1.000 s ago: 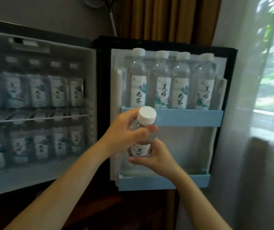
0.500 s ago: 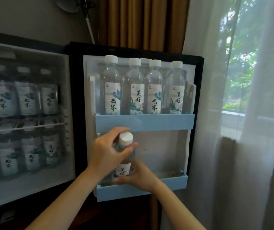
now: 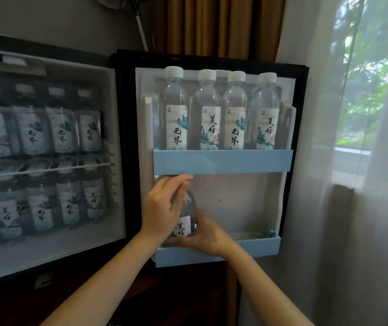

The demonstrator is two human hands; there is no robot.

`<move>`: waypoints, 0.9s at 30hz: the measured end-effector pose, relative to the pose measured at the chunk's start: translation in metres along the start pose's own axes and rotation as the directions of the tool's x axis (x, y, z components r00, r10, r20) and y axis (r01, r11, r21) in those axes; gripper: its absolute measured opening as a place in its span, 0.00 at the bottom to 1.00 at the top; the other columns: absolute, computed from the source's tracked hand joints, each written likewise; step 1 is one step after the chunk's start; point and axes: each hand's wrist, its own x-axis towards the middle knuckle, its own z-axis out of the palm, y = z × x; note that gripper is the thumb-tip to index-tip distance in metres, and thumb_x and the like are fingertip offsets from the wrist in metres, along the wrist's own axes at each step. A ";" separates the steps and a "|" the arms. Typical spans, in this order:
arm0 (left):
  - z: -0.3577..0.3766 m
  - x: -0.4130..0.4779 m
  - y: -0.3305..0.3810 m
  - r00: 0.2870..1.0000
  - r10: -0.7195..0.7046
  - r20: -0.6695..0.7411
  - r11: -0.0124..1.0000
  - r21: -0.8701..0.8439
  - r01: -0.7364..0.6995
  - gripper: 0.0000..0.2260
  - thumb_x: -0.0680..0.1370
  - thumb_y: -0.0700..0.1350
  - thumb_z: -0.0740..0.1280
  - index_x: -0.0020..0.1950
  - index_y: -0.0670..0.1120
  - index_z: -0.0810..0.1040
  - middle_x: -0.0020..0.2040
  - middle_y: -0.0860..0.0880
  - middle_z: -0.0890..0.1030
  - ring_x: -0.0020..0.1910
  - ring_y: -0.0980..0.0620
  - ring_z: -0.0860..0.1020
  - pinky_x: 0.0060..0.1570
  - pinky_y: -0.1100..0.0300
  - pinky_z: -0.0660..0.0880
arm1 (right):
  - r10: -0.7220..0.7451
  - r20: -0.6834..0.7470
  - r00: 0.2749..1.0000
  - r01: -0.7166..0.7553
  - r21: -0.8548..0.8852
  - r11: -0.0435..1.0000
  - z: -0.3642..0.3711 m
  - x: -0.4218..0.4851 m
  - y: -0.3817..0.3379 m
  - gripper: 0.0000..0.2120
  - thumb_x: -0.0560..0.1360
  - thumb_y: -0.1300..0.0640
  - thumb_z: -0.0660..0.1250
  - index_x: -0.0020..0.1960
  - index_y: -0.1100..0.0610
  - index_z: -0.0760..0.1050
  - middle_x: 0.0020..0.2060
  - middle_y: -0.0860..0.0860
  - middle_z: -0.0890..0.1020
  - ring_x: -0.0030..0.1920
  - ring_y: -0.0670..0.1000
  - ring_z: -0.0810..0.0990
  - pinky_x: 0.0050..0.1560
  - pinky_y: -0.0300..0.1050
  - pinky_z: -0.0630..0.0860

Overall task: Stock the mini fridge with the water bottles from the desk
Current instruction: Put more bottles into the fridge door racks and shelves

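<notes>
We hold 1 water bottle point(image 3: 184, 222) with both hands at the left end of the low door shelf point(image 3: 254, 247). Our left hand point(image 3: 164, 208) wraps its fingers around the top, so it stays straight. Our right hand point(image 3: 208, 236) cups the bottom to guide it in. We think it goes here because the top door shelf point(image 3: 221, 161) already has 4 bottles point(image 3: 221, 118) and looks full.

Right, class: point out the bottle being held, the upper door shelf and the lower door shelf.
Held bottle point(image 3: 184, 228): head view, on its label between the two hands.
Upper door shelf point(image 3: 223, 161): head view, middle of its blue front rail.
Lower door shelf point(image 3: 262, 247): head view, bare right part of its blue rail.
</notes>
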 end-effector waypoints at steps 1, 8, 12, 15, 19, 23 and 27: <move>0.000 0.000 0.000 1.000 0.003 -0.008 1.000 0.006 -0.003 0.17 0.79 0.49 0.59 0.53 0.39 0.81 0.46 0.43 0.82 0.48 0.62 0.75 0.51 0.77 0.69 | 0.019 0.006 1.000 -0.019 0.002 1.000 0.000 0.000 0.002 0.41 0.57 0.38 0.78 0.65 0.47 0.67 0.55 0.44 0.80 0.53 0.44 0.79 0.55 0.50 0.79; 0.006 -0.009 -0.004 0.998 0.015 -0.055 0.998 0.065 -0.011 0.12 0.76 0.41 0.63 0.56 0.40 0.80 0.54 0.46 0.80 0.55 0.53 0.77 0.58 0.74 0.70 | 0.043 0.014 0.999 -0.044 0.054 0.998 -0.003 0.001 0.005 0.21 0.62 0.52 0.79 0.51 0.46 0.73 0.43 0.43 0.82 0.44 0.42 0.81 0.48 0.43 0.80; -0.002 -0.020 -0.014 1.000 0.004 -0.028 0.990 0.140 -0.001 0.14 0.73 0.36 0.58 0.50 0.37 0.82 0.55 0.41 0.80 0.57 0.51 0.74 0.62 0.75 0.65 | 0.076 -0.030 0.997 -0.073 0.095 0.993 -0.001 0.006 0.011 0.27 0.60 0.46 0.78 0.53 0.46 0.70 0.51 0.50 0.82 0.51 0.49 0.81 0.54 0.52 0.79; -0.011 -0.015 -0.014 0.999 -0.013 -0.050 0.986 0.164 0.021 0.11 0.72 0.31 0.62 0.48 0.37 0.82 0.53 0.47 0.78 0.56 0.53 0.75 0.60 0.75 0.67 | 0.073 0.042 0.996 -0.077 0.102 0.992 -0.001 0.008 0.012 0.22 0.66 0.54 0.77 0.54 0.48 0.68 0.53 0.51 0.81 0.52 0.48 0.80 0.52 0.45 0.78; -0.019 -0.007 -0.011 0.996 -0.026 -0.083 0.980 0.193 0.041 0.08 0.73 0.35 0.62 0.44 0.38 0.81 0.48 0.42 0.81 0.51 0.55 0.76 0.55 0.77 0.68 | 0.057 0.106 0.993 -0.063 0.061 0.996 0.000 0.006 0.015 0.23 0.69 0.54 0.74 0.60 0.50 0.68 0.55 0.48 0.79 0.53 0.46 0.78 0.52 0.39 0.75; -0.022 -0.011 -0.010 0.997 -0.018 -0.081 0.979 0.199 0.034 0.09 0.74 0.38 0.61 0.44 0.37 0.80 0.46 0.42 0.80 0.49 0.55 0.76 0.52 0.76 0.69 | 0.022 0.089 0.996 -0.023 0.007 1.000 -0.005 0.001 0.011 0.20 0.72 0.54 0.72 0.62 0.53 0.71 0.45 0.41 0.78 0.42 0.39 0.76 0.43 0.28 0.71; -0.020 -0.009 -0.009 0.996 -0.043 -0.078 0.986 0.160 0.055 0.06 0.75 0.40 0.64 0.46 0.38 0.78 0.45 0.46 0.77 0.44 0.57 0.75 0.46 0.71 0.73 | 0.046 0.116 0.992 -0.047 0.011 0.999 -0.004 0.001 0.009 0.28 0.70 0.51 0.73 0.65 0.52 0.65 0.51 0.46 0.78 0.45 0.40 0.77 0.44 0.31 0.72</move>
